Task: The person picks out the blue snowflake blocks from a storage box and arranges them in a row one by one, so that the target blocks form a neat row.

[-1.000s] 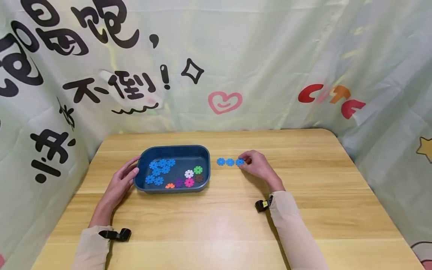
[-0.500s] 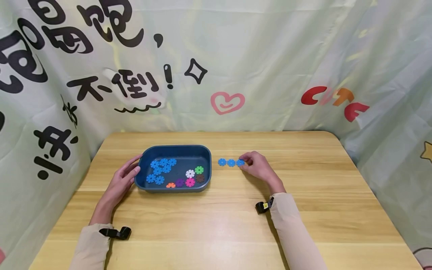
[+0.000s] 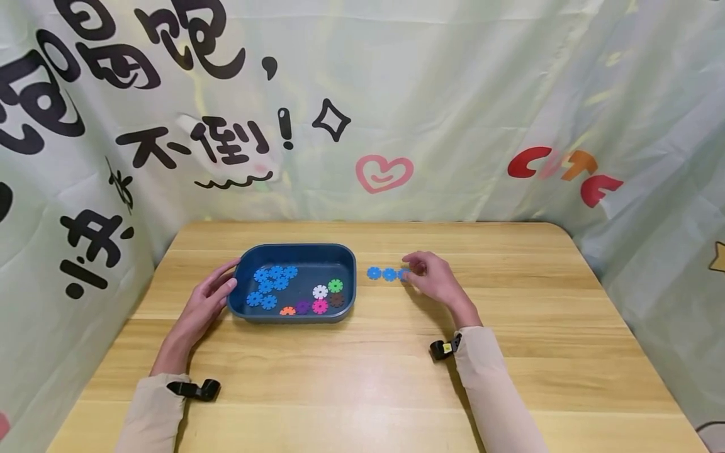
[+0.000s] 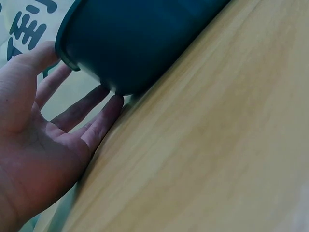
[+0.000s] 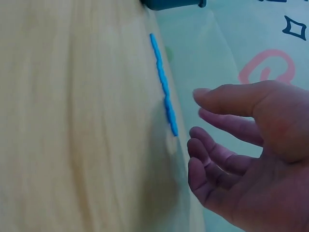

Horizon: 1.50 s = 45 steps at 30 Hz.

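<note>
A row of 3 blue snowflake discs (image 3: 389, 275) lies on the table to the right of a dark blue tray (image 3: 308, 259). My right hand (image 3: 433, 277) is over the right end of the row, partly hiding the last disc in the head view. In the right wrist view its thumb and fingers are spread apart, with nothing between them, beside the blue row (image 5: 164, 87). My left hand (image 3: 202, 305) rests against the tray's left end. The left wrist view has its fairly straight fingertips touching the tray wall (image 4: 130, 43), thumb at the rim.
Inside the tray, several blue discs (image 3: 266, 286) lie at the left. White (image 3: 320, 292), green (image 3: 335, 285), brown (image 3: 337, 300), pink (image 3: 320, 306), purple (image 3: 303, 306) and orange (image 3: 287, 311) discs lie toward the right and front. A printed curtain (image 3: 453, 94) hangs behind the wooden table (image 3: 362, 377).
My right fingers, which pinched the rightmost blue disc, have let go and opened slightly above it. The disc stays in line with the other two. My left hand stays at the tray.
</note>
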{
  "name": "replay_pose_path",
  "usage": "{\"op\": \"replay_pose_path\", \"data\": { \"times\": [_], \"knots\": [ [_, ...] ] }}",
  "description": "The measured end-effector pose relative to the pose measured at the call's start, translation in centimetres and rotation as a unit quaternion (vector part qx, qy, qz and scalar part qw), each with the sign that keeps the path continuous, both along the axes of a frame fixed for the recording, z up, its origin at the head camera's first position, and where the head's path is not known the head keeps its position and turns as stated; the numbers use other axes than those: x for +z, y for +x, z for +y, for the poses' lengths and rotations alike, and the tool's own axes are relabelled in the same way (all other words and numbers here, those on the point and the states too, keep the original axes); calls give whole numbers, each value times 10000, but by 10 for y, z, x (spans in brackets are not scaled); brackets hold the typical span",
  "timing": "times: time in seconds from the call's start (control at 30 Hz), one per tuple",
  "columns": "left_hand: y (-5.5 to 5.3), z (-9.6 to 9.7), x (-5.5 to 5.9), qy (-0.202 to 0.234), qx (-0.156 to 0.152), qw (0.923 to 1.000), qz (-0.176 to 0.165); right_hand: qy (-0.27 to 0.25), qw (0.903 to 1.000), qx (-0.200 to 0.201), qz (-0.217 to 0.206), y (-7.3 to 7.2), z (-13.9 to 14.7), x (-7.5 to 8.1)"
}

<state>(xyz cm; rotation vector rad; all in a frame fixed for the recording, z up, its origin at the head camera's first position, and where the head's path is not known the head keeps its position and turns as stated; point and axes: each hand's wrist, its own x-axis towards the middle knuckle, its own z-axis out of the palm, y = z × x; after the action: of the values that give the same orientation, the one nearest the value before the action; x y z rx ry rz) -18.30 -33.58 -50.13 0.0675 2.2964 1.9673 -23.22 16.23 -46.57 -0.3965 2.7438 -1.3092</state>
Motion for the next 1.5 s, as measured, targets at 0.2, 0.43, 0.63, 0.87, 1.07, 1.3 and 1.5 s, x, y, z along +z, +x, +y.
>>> {"op": "replay_pose_path", "data": {
  "times": [0.2, 0.43, 0.63, 0.87, 1.07, 1.3, 1.5],
  "knots": [
    [-1, 0, -1, 33, -13, 10000, 23, -665, 9972, -123, 306, 0, -8, 10],
    [0, 0, 0, 25, -6, 10000, -38, -1340, 9891, -280, 543, 2, -21, 17],
    [0, 2, 1, 27, 49, 10000, -81, -1700, 9830, -233, 659, 6, -34, 22],
    [-1, 3, -2, 22, -9, 10000, -65, -1951, 9773, -82, 820, 13, -50, 22],
    [-1, -1, -3, 45, 12, 10000, -34, -2162, 9725, 239, 837, 19, -68, 23],
    [-3, 2, -1, 75, -23, 10000, -4, -2256, 9678, 526, 987, 28, -84, 31],
    [-1, 0, -1, -53, 24, 9999, -140, -1962, 9695, 924, 1141, 24, -106, 31]
  ]
}}
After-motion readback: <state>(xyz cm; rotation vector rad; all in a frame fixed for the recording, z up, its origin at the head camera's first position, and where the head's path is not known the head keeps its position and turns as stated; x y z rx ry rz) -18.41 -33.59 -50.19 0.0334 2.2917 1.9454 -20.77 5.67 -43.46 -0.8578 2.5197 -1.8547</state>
